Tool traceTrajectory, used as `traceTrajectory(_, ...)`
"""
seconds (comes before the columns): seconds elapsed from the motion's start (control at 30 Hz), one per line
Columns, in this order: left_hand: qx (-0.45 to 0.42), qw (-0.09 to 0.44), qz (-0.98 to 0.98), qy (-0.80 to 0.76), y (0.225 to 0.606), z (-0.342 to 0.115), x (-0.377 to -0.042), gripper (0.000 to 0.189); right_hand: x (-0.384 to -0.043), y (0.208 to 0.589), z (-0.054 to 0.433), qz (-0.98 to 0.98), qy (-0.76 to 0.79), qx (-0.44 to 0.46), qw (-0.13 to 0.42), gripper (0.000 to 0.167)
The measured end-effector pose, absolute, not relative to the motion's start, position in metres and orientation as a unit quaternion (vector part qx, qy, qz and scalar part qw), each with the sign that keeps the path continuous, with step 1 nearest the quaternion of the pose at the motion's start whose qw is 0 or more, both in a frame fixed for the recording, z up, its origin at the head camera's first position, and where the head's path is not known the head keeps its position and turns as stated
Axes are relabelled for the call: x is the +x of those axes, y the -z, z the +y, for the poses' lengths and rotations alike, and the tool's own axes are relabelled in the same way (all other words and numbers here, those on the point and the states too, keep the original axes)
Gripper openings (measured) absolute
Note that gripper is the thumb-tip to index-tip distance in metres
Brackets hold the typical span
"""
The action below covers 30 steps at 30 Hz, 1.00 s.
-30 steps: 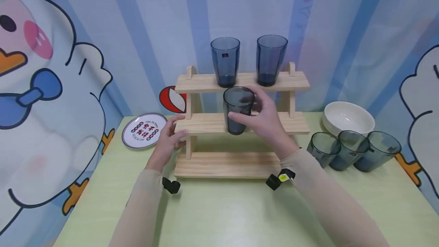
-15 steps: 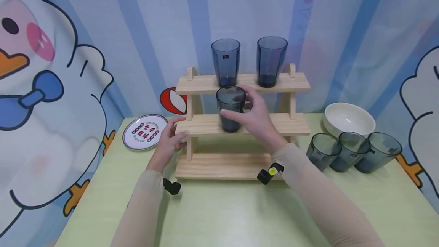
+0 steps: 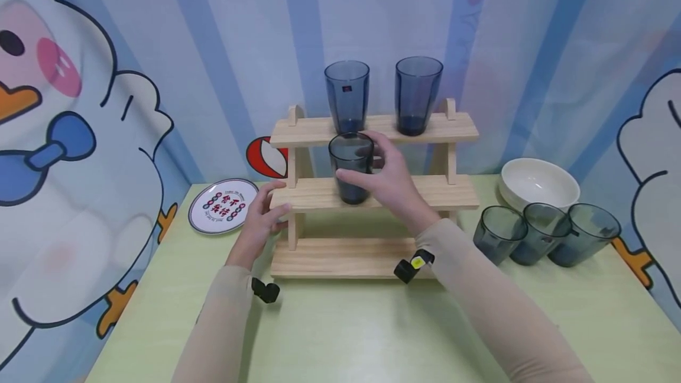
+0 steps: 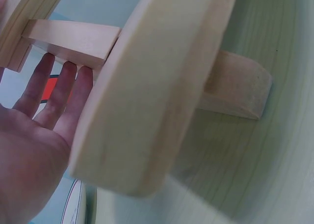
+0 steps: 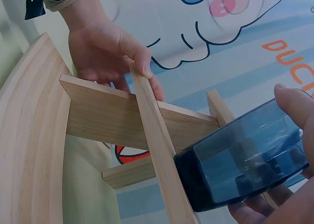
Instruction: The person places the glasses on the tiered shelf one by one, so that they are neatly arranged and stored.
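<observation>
A three-tier wooden display rack (image 3: 308,192) stands on the table. My right hand (image 3: 391,182) grips a blue-grey drinking glass (image 3: 347,161), thumb in front and fingers round its far side. The glass is upright on the middle tier, left of centre; in the right wrist view its base (image 5: 190,182) meets that board. My left hand (image 3: 256,226) holds the rack's left end at the middle tier. Its thumb presses the board's end, and in the left wrist view the fingers (image 4: 61,96) reach behind the side support.
Two similar glasses, one left (image 3: 347,96) and one right (image 3: 418,96), stand on the top tier. Several things lie right of the rack: a white bowl (image 3: 540,181) and three more glasses (image 3: 545,235). A printed plate (image 3: 223,207) lies left. A cartoon curtain (image 3: 239,64) hangs behind.
My right hand has carried the glass left along the middle tier and slightly back, the motion slowing lately. My left hand has stayed on the rack's left end.
</observation>
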<state>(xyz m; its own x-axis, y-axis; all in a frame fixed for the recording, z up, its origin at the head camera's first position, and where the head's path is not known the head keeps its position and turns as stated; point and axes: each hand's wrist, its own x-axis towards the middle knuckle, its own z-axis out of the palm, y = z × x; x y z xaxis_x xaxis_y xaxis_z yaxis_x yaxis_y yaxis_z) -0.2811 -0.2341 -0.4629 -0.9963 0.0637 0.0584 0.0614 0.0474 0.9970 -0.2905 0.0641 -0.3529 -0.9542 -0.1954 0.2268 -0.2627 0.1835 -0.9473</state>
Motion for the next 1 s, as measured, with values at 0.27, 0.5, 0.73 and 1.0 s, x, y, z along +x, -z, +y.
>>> traceTrajectory(0.27,0.045,0.000,0.726,-0.687,0.462,-0.234,-0.280,0.053,-0.292,0.350,0.068,-0.774,-0.617,0.141,-0.003,0.090)
traceTrajectory(0.5,0.045,0.002,0.723,-0.689,0.462,-0.233,-0.279,0.055,-0.292,0.351,0.069,-0.780,-0.608,0.147,-0.010,0.091)
traceTrajectory(0.73,0.043,0.005,0.715,-0.698,0.465,-0.234,-0.280,0.055,-0.289,0.354,0.074,-0.788,-0.595,0.157,-0.024,0.096)
traceTrajectory(1.0,0.047,0.002,0.718,-0.695,0.465,-0.235,-0.281,0.054,-0.275,0.353,0.091,-0.772,-0.610,0.181,-0.015,0.091)
